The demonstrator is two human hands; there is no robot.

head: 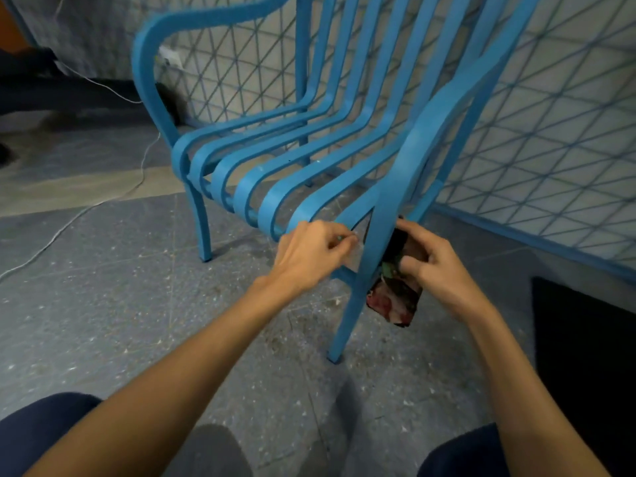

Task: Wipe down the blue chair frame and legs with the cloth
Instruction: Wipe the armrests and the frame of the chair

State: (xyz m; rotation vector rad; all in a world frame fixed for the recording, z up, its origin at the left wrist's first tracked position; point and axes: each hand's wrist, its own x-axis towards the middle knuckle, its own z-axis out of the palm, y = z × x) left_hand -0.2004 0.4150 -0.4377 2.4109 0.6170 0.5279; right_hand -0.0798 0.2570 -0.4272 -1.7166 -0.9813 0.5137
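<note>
Right hand (437,266) grips the dark floral cloth (395,301), left hand (309,253) pinches its pale end: pull it taut round the blue slatted chair's leg (348,321).

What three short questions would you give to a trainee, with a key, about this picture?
1. Which hand grips the dark, hanging part of the cloth: A) left hand, B) right hand?
2. True or false: the cloth is plain yellow.
3. Fill in: both hands are at a front ___ of the blue chair.

Key: 1 B. 2 False: it is dark with red patches. 3 leg.
</note>
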